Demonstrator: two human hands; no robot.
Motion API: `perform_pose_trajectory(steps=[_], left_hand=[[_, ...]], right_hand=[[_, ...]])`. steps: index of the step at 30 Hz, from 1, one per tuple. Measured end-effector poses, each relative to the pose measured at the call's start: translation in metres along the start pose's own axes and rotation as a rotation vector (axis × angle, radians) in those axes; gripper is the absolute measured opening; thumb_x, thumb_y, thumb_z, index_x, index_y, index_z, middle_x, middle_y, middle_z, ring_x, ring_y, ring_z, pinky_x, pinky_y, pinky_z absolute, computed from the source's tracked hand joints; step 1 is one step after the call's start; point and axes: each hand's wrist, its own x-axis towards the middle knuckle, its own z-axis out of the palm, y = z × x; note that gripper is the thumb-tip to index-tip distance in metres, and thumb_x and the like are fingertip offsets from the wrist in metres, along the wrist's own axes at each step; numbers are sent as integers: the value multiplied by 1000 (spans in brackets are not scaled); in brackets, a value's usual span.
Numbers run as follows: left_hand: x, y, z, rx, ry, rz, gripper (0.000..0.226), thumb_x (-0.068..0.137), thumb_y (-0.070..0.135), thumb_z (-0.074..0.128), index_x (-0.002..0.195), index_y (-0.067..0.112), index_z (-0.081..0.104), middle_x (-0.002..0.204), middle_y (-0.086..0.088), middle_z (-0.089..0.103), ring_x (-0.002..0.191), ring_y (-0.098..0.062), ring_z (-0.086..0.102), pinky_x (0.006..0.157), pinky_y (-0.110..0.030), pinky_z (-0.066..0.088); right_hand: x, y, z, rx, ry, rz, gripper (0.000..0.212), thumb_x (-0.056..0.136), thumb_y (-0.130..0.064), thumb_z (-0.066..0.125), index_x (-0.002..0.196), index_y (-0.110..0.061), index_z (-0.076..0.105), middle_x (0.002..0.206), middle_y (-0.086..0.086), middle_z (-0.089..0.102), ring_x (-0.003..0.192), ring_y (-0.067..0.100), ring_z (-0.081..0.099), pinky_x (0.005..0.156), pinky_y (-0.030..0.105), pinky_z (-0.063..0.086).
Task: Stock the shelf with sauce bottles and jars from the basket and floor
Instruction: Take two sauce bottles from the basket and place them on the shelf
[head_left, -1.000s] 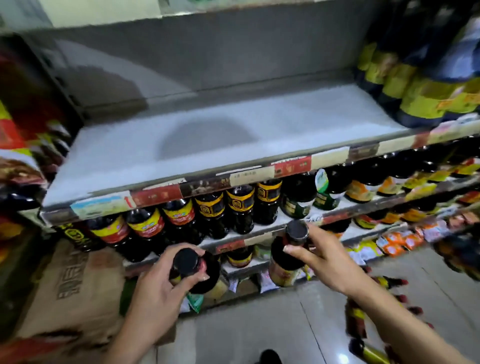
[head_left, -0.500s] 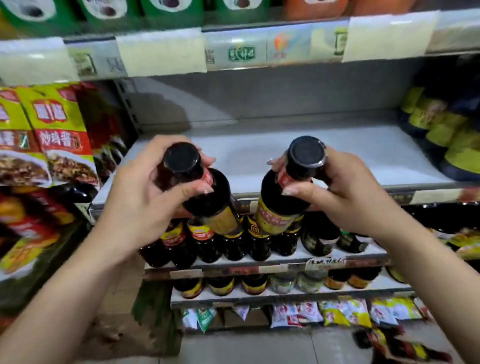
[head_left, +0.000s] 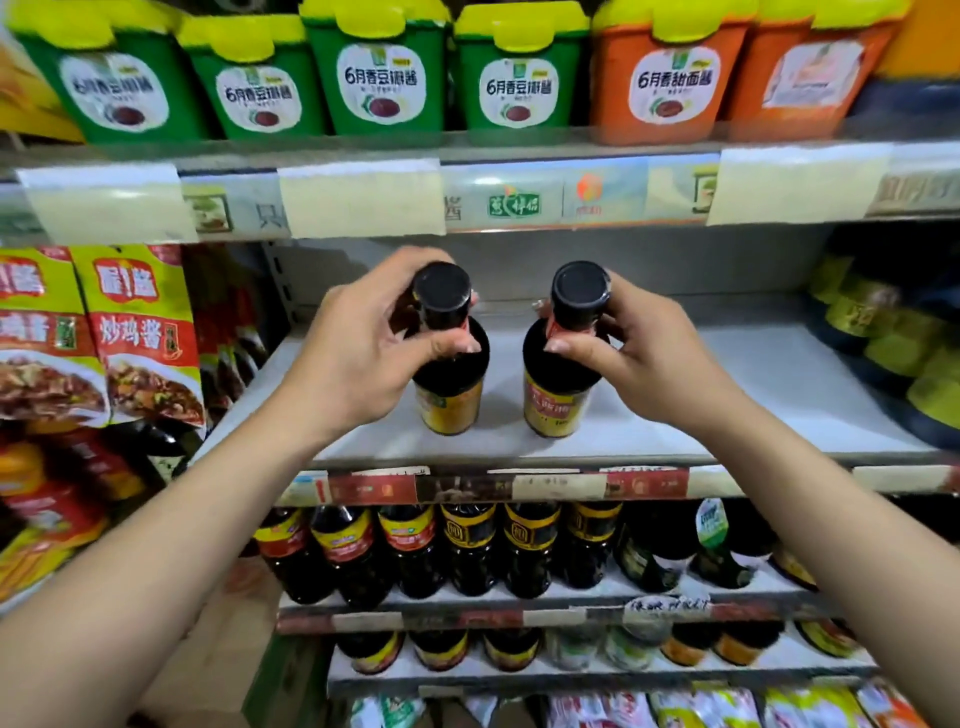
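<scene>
Centre of frame: two dark sauce bottles with black caps and yellow labels (head_left: 449, 395) (head_left: 556, 400), one in the left hand (head_left: 358, 353), one in the right hand (head_left: 649, 358). Top of frame: four green plastic tubs with yellow lids (head_left: 119, 78) (head_left: 254, 88) (head_left: 382, 73) (head_left: 519, 78); two orange plastic tubs with yellow lids (head_left: 670, 78) (head_left: 810, 67). Left edge: two yellow-and-red sauce pouches (head_left: 36, 332) (head_left: 148, 332) facing front.

left hand (head_left: 358, 358): bare | right hand (head_left: 649, 364): bare | forearms (head_left: 156, 571): bare

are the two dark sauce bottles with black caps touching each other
Apart. The head view shows bare grey metal shelf between the left dark glass bottle and the right dark glass bottle, from shoulders to bases.
</scene>
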Motion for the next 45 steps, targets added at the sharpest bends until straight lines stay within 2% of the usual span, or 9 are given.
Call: perform_pose_trajectory(steps=[8, 15, 19, 22, 26, 31, 36, 42, 45], left_hand=[[4, -28, -1, 48, -87, -58, 40, 71, 42, 66, 104, 20, 57, 98, 10, 63, 99, -17, 61, 92, -39, 48], [43, -50, -10, -151, -250, -306, 27, 81, -4, 61, 107, 5, 56, 98, 3, 64, 86, 7, 62, 82, -10, 46], [67, -62, -2, -68, -265, -481, 28, 85, 30, 62, 112, 26, 55, 111, 16, 59, 102, -9, 60, 87, -7, 35], [74, -77, 6, -126, -173, -527, 75, 56, 65, 73, 117, 21, 63, 123, 3, 63, 113, -16, 59, 105, -30, 40], [71, -95, 12, -372, 21, -525, 31, 85, 5, 60, 116, 8, 57, 119, -9, 60, 86, -7, 68, 89, -26, 53], [62, -109, 18, -263, 27, -496, 33, 82, 4, 63, 112, 16, 57, 113, -1, 60, 89, -3, 60, 84, -15, 48], [61, -112, 24, -325, 82, -457, 33, 81, 3, 64, 109, 16, 53, 115, -3, 59, 87, 3, 58, 82, -11, 47], [36, -123, 27, -395, 68, -508, 68, 68, 2, 75, 125, 18, 41, 110, 7, 56, 99, -1, 54, 80, -6, 46], [14, -133, 35, -442, 28, -577, 78, 60, 0, 75, 127, 13, 37, 115, 5, 55, 98, -2, 55, 77, -8, 48]], right_hand=[[25, 12, 11, 42, -57, 64, 32, 79, -49, 60, 103, -28, 53, 98, -8, 65, 94, 6, 61, 88, 34, 50], [59, 28, 13, 53, -97, 154, 16, 85, -29, 62, 96, -18, 57, 87, -9, 63, 76, -6, 56, 71, 9, 44], [82, 44, 16, 180, -79, 255, 21, 85, -24, 64, 105, -20, 60, 109, 1, 64, 98, 9, 60, 92, 22, 46], [92, 51, 20, 270, -21, 335, 17, 86, -18, 63, 103, -20, 61, 110, 3, 64, 98, 15, 62, 93, 27, 46], [94, 59, 24, 412, 42, 367, 8, 87, -12, 60, 88, -20, 63, 104, 15, 67, 84, 15, 65, 92, 33, 49], [93, 65, 30, 418, 46, 355, 7, 88, -13, 60, 92, -19, 62, 101, 12, 67, 96, 25, 64, 97, 38, 48], [89, 69, 34, 391, 51, 355, 21, 86, -16, 62, 107, -16, 57, 114, 13, 65, 107, 25, 61, 101, 39, 45], [60, 75, 41, 432, 56, 324, 47, 82, -10, 65, 120, -24, 42, 108, -6, 58, 96, 1, 56, 75, 5, 47], [38, 86, 52, 468, 53, 397, 64, 78, -10, 69, 132, -24, 36, 117, -9, 52, 98, -3, 52, 66, 1, 45]])
